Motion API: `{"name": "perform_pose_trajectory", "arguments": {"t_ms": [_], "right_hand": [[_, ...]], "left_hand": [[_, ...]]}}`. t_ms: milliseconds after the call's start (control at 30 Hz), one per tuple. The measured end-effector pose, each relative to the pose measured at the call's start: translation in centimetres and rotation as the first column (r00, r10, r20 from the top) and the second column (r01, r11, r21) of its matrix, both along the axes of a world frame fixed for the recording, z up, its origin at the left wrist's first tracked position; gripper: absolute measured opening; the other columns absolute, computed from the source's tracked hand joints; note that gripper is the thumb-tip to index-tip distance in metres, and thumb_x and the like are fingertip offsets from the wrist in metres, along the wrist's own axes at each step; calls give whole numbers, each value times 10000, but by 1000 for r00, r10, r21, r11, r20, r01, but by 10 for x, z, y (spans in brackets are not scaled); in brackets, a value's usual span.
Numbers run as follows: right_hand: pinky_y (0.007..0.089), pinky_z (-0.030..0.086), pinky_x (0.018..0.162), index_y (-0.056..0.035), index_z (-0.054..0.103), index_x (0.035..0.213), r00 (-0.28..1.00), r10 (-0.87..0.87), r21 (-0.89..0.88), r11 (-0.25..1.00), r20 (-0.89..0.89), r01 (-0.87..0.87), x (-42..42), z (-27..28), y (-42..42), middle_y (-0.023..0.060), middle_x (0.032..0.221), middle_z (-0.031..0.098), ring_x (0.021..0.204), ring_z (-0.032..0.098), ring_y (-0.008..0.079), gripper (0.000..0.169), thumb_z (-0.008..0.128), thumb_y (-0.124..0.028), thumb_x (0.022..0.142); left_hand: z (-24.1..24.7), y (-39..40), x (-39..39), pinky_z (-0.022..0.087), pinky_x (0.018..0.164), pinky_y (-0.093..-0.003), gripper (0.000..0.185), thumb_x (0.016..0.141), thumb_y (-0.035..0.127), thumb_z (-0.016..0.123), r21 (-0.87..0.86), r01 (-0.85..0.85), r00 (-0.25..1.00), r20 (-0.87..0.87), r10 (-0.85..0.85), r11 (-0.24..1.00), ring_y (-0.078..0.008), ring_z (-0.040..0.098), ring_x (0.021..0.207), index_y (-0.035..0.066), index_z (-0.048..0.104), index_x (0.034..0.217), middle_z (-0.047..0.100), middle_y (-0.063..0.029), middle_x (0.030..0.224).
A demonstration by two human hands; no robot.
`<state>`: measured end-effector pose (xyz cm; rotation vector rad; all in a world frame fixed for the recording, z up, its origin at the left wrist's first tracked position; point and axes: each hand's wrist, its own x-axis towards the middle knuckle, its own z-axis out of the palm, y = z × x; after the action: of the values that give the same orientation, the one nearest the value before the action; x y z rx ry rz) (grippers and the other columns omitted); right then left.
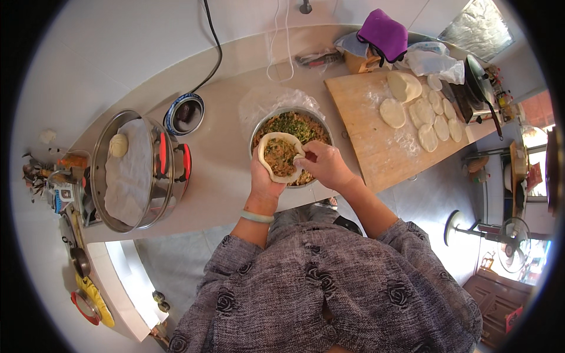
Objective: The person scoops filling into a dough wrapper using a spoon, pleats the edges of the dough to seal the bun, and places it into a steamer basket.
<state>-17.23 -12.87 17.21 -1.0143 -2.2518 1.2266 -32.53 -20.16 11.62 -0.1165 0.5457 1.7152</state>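
Observation:
My left hand cradles a round dough wrapper topped with minced filling. At the wrapper's right edge, my right hand pinches the rim between thumb and fingers. Both hands are over a metal bowl of the same kind of filling with chopped greens. To the left, a pleated bun sits on the white cloth liner of a steel steamer. Flat dough rounds and a thick piece of dough lie on a floured wooden board at the right.
A blue-and-white enamel bowl with something dark inside stands near the steamer. Clear plastic film lies behind the filling bowl. A frying pan on a stove, plastic bags and a purple cloth item are beyond the board.

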Motion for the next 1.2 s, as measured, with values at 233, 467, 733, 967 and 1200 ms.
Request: {"name": "perform_pose_trajectory", "arguments": {"t_ms": [233, 467, 733, 967, 1200], "right_hand": [[403, 534, 695, 0, 606, 825, 972, 222, 480, 846, 77, -231, 3, -10, -5, 121, 836, 647, 773, 647, 318, 179, 692, -156, 845], [401, 502, 669, -1, 629, 853, 971, -37, -50, 998, 237, 50, 11, 1, 14, 143, 757, 651, 711, 641, 303, 444, 787, -407, 768], [427, 515, 683, -10, 608, 821, 958, 235, 236, 933, 166, -270, 12, 2, 17, 158, 768, 655, 753, 654, 338, 289, 654, -288, 880], [433, 534, 704, -37, 614, 809, 915, 275, 410, 828, 296, -381, 10, 2, 11, 147, 812, 666, 789, 660, 332, 214, 592, -224, 910], [443, 509, 702, -31, 612, 824, 940, 95, 62, 991, 327, -121, 15, 10, 22, 164, 769, 648, 780, 650, 358, 351, 671, -375, 861]], "left_hand": [[8, 4, 0, 573, 827, -375, 405, 1026, 424, 432, -59, 52, 987, -150, -60, 997, -216, 661, 1003, 77, 581, 1172, 658, -83, 1108], [30, 8, 0, 580, 843, -383, 386, 989, 388, 544, -92, 146, 970, -183, -161, 985, -226, 662, 1008, 64, 569, 1196, 657, -95, 1119], [31, 15, -7, 576, 835, -392, 384, 983, 410, 548, -100, 334, 920, -184, -347, 937, -218, 669, 996, 84, 587, 1182, 665, -89, 1126], [25, 19, -13, 574, 802, -386, 381, 981, 436, 541, -222, 359, 899, -180, -400, 906, -216, 672, 965, 105, 598, 1161, 678, -76, 1100], [31, 18, -10, 578, 831, -414, 426, 978, 439, 539, -165, 343, 904, -211, -373, 925, -218, 671, 998, 78, 571, 1202, 671, -99, 1107]]}}
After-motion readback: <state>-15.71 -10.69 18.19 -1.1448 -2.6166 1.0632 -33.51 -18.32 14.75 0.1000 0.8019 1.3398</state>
